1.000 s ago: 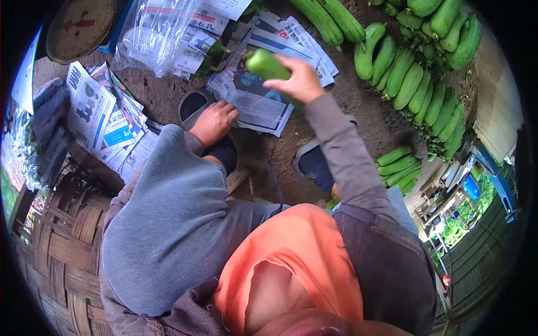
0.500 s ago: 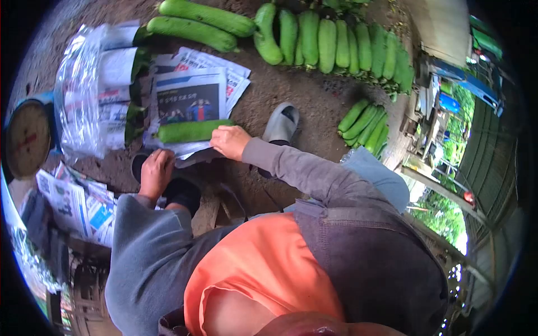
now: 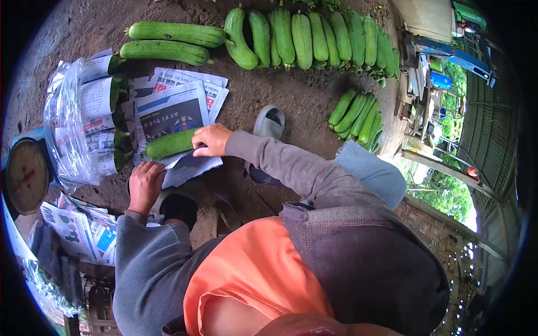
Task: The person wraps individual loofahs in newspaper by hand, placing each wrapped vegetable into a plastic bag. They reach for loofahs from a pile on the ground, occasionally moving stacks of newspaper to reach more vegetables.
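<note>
Newsprint [image 3: 190, 169] edge now raised, right hand [image 3: 212, 140] pinching beside smooth gourd [image 3: 168, 145].

The green gourd [image 3: 170, 144] is long, smooth-skinned and whole, lying on its side across the near part of the newspaper pile [image 3: 216, 96]. Its rounded left end reaches the pile's left edge; its other end is hidden. The top sheet [image 3: 162, 109] of the pile lies face up, with a dark printed picture and pale lettering beyond the gourd. Its near edge is lifted and creased on the gourd's near side, though whether one layer or several is raised is hard to tell. At the pile's far right, the under sheets fan out, showing red and black print.
</note>
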Available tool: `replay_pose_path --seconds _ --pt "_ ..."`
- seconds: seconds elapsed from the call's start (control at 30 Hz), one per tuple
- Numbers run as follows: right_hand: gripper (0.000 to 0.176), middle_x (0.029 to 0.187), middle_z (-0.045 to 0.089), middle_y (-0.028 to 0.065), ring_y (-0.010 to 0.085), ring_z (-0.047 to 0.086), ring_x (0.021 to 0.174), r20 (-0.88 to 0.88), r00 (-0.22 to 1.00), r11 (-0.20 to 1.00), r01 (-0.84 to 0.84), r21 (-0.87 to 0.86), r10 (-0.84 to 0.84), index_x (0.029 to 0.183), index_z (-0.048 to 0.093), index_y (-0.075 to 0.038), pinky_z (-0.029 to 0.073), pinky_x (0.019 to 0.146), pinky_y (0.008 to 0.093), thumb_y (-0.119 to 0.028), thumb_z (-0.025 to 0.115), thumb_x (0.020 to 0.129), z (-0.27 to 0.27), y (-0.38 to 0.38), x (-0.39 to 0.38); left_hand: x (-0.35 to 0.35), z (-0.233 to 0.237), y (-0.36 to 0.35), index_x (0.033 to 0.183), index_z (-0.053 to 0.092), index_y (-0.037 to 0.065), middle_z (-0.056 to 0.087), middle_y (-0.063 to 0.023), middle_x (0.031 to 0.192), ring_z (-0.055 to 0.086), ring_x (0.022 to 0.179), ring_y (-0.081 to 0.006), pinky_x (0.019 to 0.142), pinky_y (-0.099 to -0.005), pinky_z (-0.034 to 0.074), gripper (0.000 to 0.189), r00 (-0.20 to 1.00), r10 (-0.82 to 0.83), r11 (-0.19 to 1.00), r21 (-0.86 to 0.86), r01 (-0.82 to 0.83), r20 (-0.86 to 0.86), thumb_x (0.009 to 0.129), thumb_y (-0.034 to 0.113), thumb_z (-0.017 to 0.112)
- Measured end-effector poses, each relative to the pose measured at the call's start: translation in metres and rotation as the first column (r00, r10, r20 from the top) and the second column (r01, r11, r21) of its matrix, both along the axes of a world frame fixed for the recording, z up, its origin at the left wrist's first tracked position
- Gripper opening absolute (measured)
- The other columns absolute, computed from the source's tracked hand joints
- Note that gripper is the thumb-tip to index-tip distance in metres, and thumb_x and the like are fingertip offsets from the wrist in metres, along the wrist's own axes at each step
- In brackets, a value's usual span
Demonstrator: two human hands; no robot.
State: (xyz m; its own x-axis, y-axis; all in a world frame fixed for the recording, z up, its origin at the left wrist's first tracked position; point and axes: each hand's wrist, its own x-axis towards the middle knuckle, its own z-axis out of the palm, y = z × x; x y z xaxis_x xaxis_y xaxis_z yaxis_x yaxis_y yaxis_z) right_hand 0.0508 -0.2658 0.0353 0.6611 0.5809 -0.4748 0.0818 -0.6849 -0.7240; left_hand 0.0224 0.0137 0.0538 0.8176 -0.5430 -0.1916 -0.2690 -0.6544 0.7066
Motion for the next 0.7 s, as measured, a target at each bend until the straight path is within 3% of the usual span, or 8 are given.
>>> replay_pose_path --seconds 0.2,0.23,0.3,0.4,0.43,0.5,0.6,0.7 --pt "0.026 0.076 0.062 0.0072 0.0278 0.064 0.075 -0.043 0.997 0.997 -0.061 0.055 0.063 0.077 0.064 -0.009 0.047 0.066 0.0414 -0.033 0.073 0.078 -0.004 -0.005 0.01 0.029 0.009 -0.012 0.089 0.064 0.004 0.063 -0.0111 0.112 0.056 0.106 -0.0336 0.093 -0.0426 0.044 0.012 0.94 -0.06 0.994 -0.062 0.086 0.335 0.078 0.006 0.064" --pt "0.023 0.08 0.062 0.0071 0.0278 0.062 0.08 -0.098 0.994 0.999 -0.035 0.021 0.037 0.077 0.064 -0.009 0.047 0.069 0.0401 -0.03 0.073 0.077 -0.003 -0.005 0.013 0.035 0.001 -0.012 0.096 0.062 0.003 0.063 -0.0134 0.113 0.057 0.105 -0.0354 0.098 -0.0436 0.042 0.014 0.934 -0.077 0.995 -0.039 0.096 0.349 0.081 0.004 0.061" --pt "0.019 0.088 0.062 0.0059 0.027 0.06 0.088 0.266 0.951 0.988 0.153 0.027 -0.155 0.081 0.064 -0.011 0.046 0.074 0.0395 -0.026 0.073 0.075 0.005 -0.005 0.013 0.043 -0.019 -0.012 0.099 0.059 0.003 0.063 -0.0159 0.103 0.058 0.099 -0.037 0.09 -0.0446 0.045 0.018 0.986 0.024 0.995 -0.099 -0.008 0.163 0.082 0.004 0.062" --pt "0.02 0.097 0.057 0.0042 0.0255 0.054 0.094 0.704 0.643 0.953 0.23 0.196 -0.3 0.088 0.062 -0.013 0.044 0.08 0.0384 -0.018 0.072 0.071 0.05 0.014 0.019 0.063 -0.034 -0.014 0.097 0.056 0.003 0.061 -0.0202 0.085 0.059 0.085 -0.039 0.074 -0.0472 0.047 0.013 0.993 0.112 0.987 -0.111 -0.114 -0.023 0.085 0.004 0.059" --pt "0.024 0.098 0.055 0.0042 0.0251 0.054 0.095 0.73 0.636 0.967 0.124 0.223 -0.25 0.091 0.061 -0.013 0.044 0.082 0.0397 -0.017 0.072 0.07 0.046 0.02 0.013 0.065 -0.04 -0.017 0.094 0.054 0.003 0.061 -0.0211 0.081 0.059 0.081 -0.0405 0.07 -0.0489 0.046 0.01 0.989 0.146 0.984 -0.1 -0.145 0.004 0.086 0.007 0.059" --pt "0.026 0.104 0.055 0.005 0.0257 0.052 0.102 0.615 0.78 0.985 0.01 0.171 -0.115 0.093 0.062 -0.013 0.043 0.087 0.0411 -0.018 0.072 0.07 0.037 0.028 -0.004 0.072 -0.051 -0.02 0.09 0.051 0.002 0.06 -0.0226 0.078 0.059 0.075 -0.0429 0.064 -0.0496 0.045 0.013 0.99 0.141 0.98 -0.137 -0.142 -0.018 0.088 0.012 0.059" --pt "0.033 0.11 0.052 0.0055 0.0269 0.049 0.107 0.577 0.814 0.998 0.065 0.019 -0.064 0.1 0.06 -0.013 0.041 0.089 0.043 -0.014 0.07 0.068 0.004 0.035 -0.014 0.072 -0.05 -0.023 0.098 0.053 0.003 0.062 -0.022 0.085 0.061 0.083 -0.0418 0.07 -0.0483 0.048 0.016 0.981 0.193 0.969 -0.155 -0.192 -0.011 0.084 0.006 0.061" --pt "0.044 0.111 0.05 0.0056 0.0278 0.048 0.108 0.601 0.797 0.997 0.076 -0.004 -0.058 0.104 0.056 -0.016 0.041 0.088 0.0436 -0.011 0.073 0.064 -0.022 0.033 -0.004 0.067 -0.027 -0.023 0.098 0.054 0.002 0.062 -0.0184 0.091 0.062 0.085 -0.0386 0.072 -0.0453 0.049 0.023 0.933 0.308 0.942 -0.195 -0.272 0.189 0.078 0.002 0.065"
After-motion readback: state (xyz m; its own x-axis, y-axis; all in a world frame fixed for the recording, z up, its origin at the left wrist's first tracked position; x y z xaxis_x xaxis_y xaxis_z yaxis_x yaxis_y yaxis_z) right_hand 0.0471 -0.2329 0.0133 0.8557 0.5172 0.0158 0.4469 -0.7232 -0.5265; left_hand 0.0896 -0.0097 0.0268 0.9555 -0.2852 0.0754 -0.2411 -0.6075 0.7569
